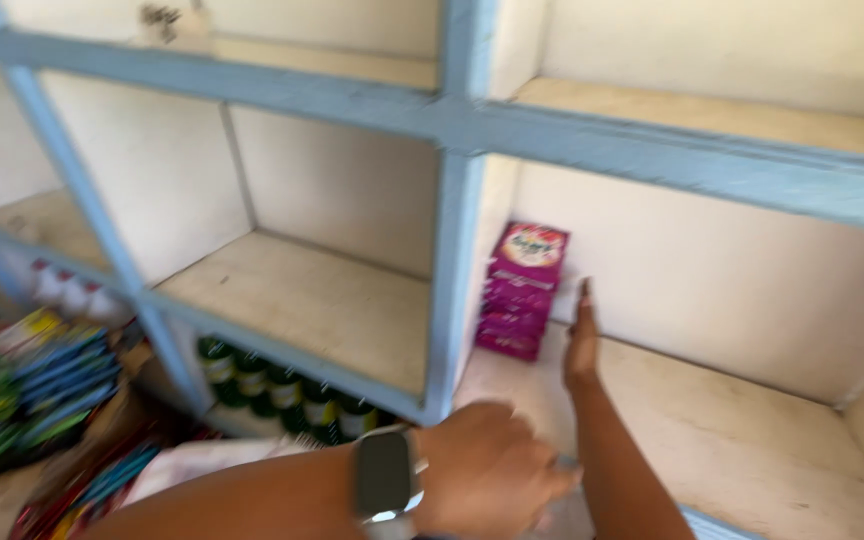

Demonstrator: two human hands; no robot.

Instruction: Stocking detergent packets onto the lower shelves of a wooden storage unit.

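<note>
Right hand (582, 345), fingers flat and empty, steadies the stacked pink cardboard packets (522, 290) at 11 o'clock; left hand (487, 475) loosely curled, holding nothing visible.

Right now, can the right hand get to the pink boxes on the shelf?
Probably yes. The right hand is stretched flat into the same shelf space, fingertips just beside the stacked pink boxes, and nothing stands between them.

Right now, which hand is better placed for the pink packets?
Probably right: the right hand reaches into the shelf compartment beside the stack of pink packets; the left hand sits back at its front.
</note>
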